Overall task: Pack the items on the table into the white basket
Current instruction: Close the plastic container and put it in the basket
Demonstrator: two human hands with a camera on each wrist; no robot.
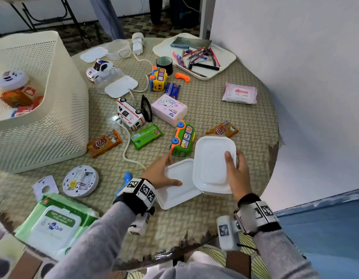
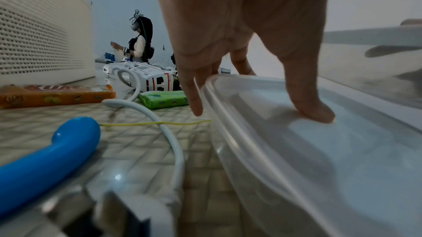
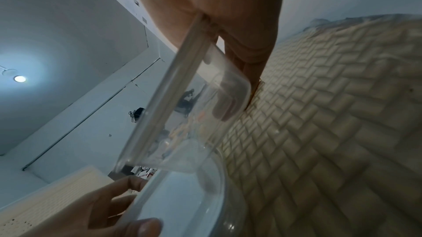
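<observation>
Hands grip lidded tubs – right wrist view alone shows clear walls.

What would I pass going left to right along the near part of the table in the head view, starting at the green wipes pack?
green wipes pack → round white detector → left hand → lidded container → second lidded container → right hand

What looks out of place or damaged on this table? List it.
The white ambulance toy lies tipped on its side, wheels up. The table's woven covering is worn and flaking along the near and right edge. A white cable snakes loose between the items. Nothing looks spilled.
</observation>
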